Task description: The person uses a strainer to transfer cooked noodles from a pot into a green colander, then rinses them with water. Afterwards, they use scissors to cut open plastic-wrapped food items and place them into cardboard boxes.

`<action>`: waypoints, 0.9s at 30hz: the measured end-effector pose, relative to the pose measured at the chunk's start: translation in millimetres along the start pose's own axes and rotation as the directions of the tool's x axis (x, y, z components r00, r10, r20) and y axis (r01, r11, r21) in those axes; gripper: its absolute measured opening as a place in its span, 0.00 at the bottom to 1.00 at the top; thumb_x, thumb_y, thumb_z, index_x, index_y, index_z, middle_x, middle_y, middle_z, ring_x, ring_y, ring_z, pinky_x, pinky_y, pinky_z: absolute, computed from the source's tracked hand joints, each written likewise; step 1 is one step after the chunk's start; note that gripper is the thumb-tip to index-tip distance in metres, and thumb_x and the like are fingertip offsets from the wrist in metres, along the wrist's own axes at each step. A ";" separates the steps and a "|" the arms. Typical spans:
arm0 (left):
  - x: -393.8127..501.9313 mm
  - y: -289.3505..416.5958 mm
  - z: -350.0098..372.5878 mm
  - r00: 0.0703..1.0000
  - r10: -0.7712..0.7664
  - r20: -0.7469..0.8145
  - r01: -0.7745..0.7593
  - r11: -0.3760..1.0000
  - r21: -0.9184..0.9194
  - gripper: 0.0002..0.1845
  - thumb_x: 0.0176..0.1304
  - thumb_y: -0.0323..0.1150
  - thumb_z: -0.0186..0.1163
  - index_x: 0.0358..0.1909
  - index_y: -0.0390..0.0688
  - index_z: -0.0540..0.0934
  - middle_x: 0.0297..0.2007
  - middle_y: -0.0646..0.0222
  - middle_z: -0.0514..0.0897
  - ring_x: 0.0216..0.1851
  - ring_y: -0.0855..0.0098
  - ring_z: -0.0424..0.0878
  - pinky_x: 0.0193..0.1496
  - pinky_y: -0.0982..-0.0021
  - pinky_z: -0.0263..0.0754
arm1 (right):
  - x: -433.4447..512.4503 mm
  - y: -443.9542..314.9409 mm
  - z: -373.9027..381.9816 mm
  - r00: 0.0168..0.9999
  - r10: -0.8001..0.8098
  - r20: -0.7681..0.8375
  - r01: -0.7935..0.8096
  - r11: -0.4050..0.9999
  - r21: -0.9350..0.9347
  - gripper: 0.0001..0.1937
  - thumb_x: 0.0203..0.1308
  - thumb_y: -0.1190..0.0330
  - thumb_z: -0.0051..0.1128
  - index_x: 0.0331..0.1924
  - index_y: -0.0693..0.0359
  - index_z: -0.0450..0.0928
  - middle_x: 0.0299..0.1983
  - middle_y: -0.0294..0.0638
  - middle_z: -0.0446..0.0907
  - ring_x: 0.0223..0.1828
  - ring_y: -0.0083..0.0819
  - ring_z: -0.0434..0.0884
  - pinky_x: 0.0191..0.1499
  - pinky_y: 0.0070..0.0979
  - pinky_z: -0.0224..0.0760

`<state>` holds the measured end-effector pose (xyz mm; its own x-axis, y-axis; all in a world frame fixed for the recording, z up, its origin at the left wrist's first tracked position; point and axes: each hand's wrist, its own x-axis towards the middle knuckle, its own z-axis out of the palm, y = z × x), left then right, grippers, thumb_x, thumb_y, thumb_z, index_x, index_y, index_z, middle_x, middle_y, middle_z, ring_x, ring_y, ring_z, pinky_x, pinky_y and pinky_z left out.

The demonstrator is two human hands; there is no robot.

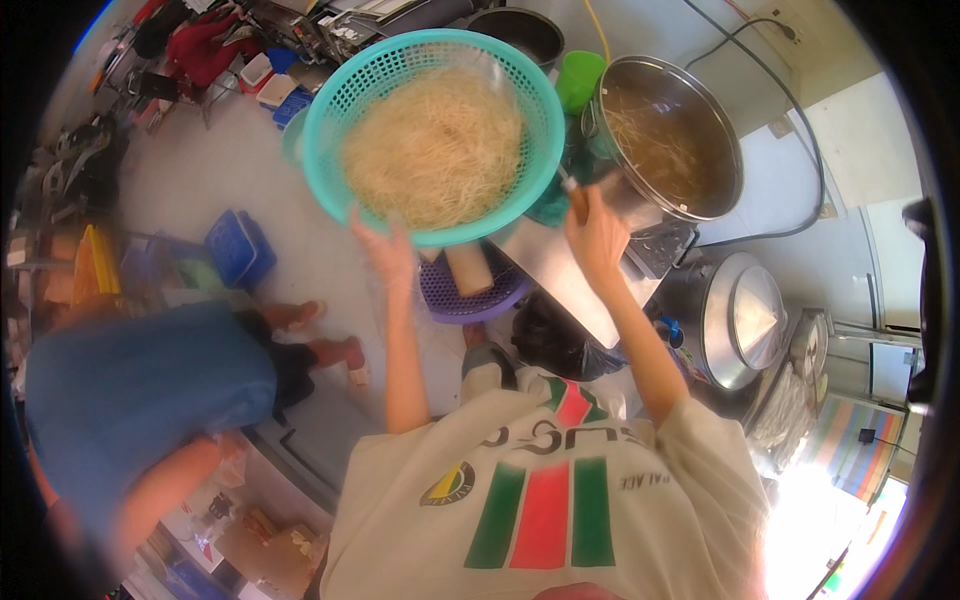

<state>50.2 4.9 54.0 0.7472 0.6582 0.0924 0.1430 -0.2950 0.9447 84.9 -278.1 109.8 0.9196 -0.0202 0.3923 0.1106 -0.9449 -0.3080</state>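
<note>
A large turquoise plastic colander (330, 187) filled with pale shredded strands (439, 150) is in front of me. My left hand (386, 251), seemingly in a thin clear glove, is blurred at the colander's near rim, fingers apart; whether it grips the rim is unclear. To the right of the colander, my right hand (600, 236) is closed around the brown handle (577, 204) of a utensil whose far end is hidden. Beyond that hand, a big metal pot (739, 169) holds brownish liquid with similar strands (645, 142) in it.
A green plastic cup (581, 81) and a dark pan (517, 34) are behind the colander. Below it is a purple basket (472, 304), beside a black plastic bag (559, 341). A metal steamer (739, 322) is at right. Another person in blue (150, 375) bends at left.
</note>
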 end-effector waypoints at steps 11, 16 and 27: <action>-0.4 -3.3 1.7 0.994 0.106 -0.038 -0.104 0.994 0.044 0.36 0.64 0.34 0.58 0.70 0.37 0.53 0.67 0.48 0.62 0.69 0.52 0.59 0.72 0.57 0.49 | -73.6 7.6 39.4 0.945 0.094 0.312 -0.215 0.900 0.379 0.08 0.60 0.71 0.52 0.43 0.60 0.73 0.25 0.61 0.77 0.30 0.62 0.77 0.33 0.53 0.67; -1.9 -2.9 -0.3 0.995 0.089 -0.046 -0.085 0.992 0.090 0.36 0.65 0.35 0.58 0.70 0.38 0.54 0.66 0.48 0.63 0.69 0.52 0.60 0.71 0.56 0.50 | -84.3 -9.1 45.0 0.928 0.138 0.346 -0.282 0.866 0.412 0.09 0.61 0.70 0.51 0.45 0.59 0.71 0.25 0.62 0.77 0.30 0.64 0.76 0.32 0.54 0.66; -1.8 -4.7 3.7 0.996 0.090 -0.017 -0.090 0.996 0.004 0.36 0.66 0.35 0.57 0.70 0.35 0.52 0.69 0.47 0.58 0.70 0.52 0.57 0.72 0.57 0.48 | -83.4 -25.3 27.0 0.896 0.177 0.406 -0.367 0.811 0.456 0.09 0.58 0.72 0.50 0.42 0.63 0.72 0.28 0.64 0.77 0.35 0.65 0.76 0.37 0.55 0.67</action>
<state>50.5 2.6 48.2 0.7458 0.6408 0.1821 0.0779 -0.3554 0.9315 15.6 -243.7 61.4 0.9971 -0.0526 -0.0550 -0.0757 -0.6099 -0.7889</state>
